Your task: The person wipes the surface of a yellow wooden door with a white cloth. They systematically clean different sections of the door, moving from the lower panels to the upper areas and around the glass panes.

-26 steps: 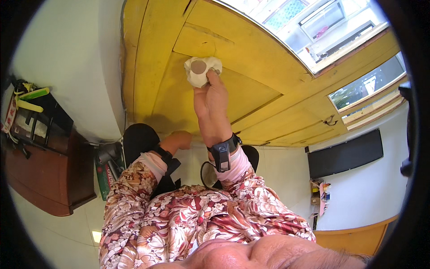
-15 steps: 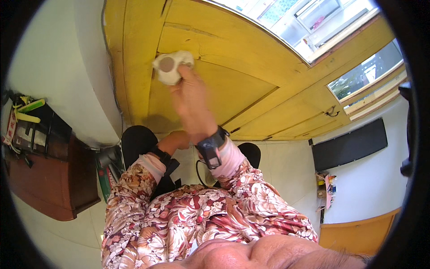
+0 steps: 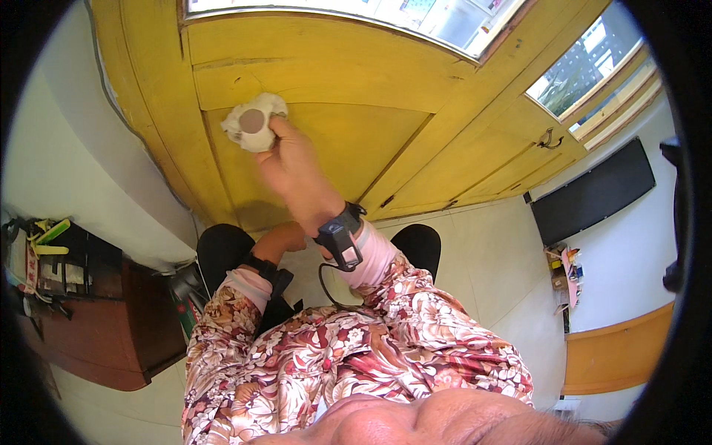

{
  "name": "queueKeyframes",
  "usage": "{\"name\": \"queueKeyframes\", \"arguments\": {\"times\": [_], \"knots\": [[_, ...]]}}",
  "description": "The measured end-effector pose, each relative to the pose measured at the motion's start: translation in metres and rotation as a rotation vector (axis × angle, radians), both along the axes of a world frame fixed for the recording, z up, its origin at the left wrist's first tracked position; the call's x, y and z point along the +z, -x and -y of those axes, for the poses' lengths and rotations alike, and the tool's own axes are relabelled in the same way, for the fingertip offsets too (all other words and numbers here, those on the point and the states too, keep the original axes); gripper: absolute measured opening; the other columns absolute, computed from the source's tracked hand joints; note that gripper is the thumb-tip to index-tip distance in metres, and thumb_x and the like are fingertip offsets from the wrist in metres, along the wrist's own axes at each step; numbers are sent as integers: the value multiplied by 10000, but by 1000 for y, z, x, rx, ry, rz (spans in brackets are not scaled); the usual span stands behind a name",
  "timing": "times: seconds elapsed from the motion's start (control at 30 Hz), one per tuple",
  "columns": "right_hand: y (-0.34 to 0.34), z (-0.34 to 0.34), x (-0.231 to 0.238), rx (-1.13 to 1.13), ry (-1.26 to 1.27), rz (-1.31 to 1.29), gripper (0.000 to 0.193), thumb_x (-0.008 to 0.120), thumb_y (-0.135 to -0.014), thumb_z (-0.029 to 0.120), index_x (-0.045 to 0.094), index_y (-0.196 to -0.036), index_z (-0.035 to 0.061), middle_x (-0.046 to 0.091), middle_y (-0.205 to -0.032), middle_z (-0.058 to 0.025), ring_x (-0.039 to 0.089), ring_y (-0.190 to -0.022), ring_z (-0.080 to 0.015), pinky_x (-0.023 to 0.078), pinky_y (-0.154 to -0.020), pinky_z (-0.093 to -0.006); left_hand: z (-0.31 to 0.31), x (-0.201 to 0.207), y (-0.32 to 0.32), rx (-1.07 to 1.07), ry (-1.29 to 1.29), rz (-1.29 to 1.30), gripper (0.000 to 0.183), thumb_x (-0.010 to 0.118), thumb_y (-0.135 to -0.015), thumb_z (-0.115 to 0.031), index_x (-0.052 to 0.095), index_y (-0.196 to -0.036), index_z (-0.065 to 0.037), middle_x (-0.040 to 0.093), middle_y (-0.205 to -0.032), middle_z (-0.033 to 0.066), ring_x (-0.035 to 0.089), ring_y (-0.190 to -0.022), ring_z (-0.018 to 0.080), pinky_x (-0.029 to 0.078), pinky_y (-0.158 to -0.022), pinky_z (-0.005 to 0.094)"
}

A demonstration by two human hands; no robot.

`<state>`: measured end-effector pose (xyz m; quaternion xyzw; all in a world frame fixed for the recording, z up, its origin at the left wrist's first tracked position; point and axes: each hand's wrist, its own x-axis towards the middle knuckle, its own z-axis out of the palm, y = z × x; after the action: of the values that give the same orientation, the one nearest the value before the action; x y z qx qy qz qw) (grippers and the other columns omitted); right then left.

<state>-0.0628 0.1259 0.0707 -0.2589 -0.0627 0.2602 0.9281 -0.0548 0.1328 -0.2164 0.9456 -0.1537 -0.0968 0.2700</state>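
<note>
My right hand (image 3: pixel 295 169) is closed on a crumpled white cloth (image 3: pixel 239 135) with a round brown patch. Its back and thumb show, while the other fingers are partly behind the cloth. The cloth lies against the yellow wooden door (image 3: pixel 348 144), near the upper left corner of its lower panel. Low in front of the door, my left hand (image 3: pixel 288 236) rests close to my left knee, partly covered by my right forearm. Its fingers cannot be seen. Each wrist has a black strap, and a small device (image 3: pixel 340 246) sits on the right one.
Glass panes (image 3: pixel 445 30) fill the door's upper part, and a dark metal handle (image 3: pixel 549 139) is farther right. A white wall (image 3: pixel 81 141) borders the door at left, above a brown cabinet (image 3: pixel 89 326) with items on top. A black panel (image 3: pixel 593 191) hangs at right.
The view has shifted, so the door appears farther left. My right hand and the cloth have moved slightly right across the door panel. My left hand stays low by the knee.
</note>
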Motion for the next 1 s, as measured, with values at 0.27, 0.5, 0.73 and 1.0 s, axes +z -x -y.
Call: {"name": "queueKeyframes", "arguments": {"times": [0.27,0.5,0.73,1.0], "knots": [[-59,80,-12,-188,-15,95,327,470,-1074,212,535,-1346,45,623,-1329,-128,624,-1180,-292,546,-974,-450,-16,32,24,36,-115,-77,400,763,-746,-246,732,-1020,45,702,-1035,292,684,-952,440,547,-848,483],[-98,162,-7,-273,-103,148,327,435,-1077,237,551,-1341,83,633,-1324,-95,620,-1181,-264,555,-914,-427,-34,29,18,-26,-212,-95,424,747,-816,-278,685,-1106,26,677,-1126,279,651,-1023,451,530,-875,496],[-88,183,-88,-115,251,567,359,512,-1018,195,542,-1350,63,636,-1317,-88,632,-1176,-244,536,-987,-405,-38,79,41,255,493,124,486,674,-954,-270,537,-1339,-7,684,-1109,179,682,-1002,276,550,-845,393],[-46,158,-137,112,309,291,421,526,-1041,400,610,-1277,62,680,-1237,-99,654,-1132,-232,536,-977,-365,-23,132,59,384,1393,-66,576,622,-1017,-317,404,-1485,-62,604,-1276,105,666,-1023,217,573,-833,351]]}}
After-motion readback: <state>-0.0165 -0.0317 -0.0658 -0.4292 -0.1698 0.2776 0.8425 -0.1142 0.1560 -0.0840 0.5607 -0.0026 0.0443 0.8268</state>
